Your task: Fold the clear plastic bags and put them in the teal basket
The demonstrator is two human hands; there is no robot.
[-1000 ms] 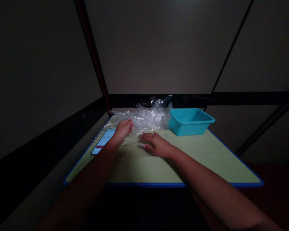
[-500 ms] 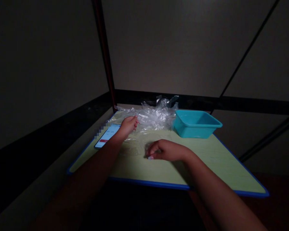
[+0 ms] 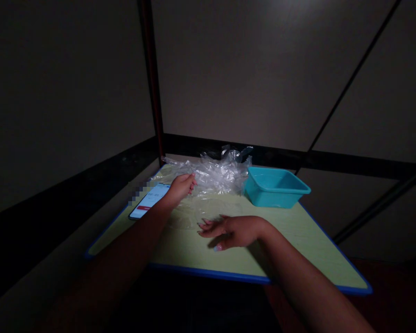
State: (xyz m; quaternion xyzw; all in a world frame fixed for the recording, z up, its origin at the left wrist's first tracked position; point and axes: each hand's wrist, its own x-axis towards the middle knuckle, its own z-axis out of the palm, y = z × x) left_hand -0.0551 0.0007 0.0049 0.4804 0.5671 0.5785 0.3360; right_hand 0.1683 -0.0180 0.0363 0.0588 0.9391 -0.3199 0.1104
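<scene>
A clear plastic bag lies flat on the table, hard to make out against the top. My left hand is closed at its far left edge, fingers curled in a pinch on the thin film. Low over the near right part of that bag is my right hand, palm down, with its fingers apart and nothing in them. Behind my left hand spreads a heap of crumpled clear plastic bags.
On the light yellow-green table with a blue rim, a turquoise plastic basin stands at the back right. A phone with a lit screen lies beside my left forearm. Dark panelled walls close off the left and back.
My right hand has gone from curled, pinched fingers to spread ones and has come slightly nearer. My left hand stays closed in about the same spot. The whole view has shifted a little.
</scene>
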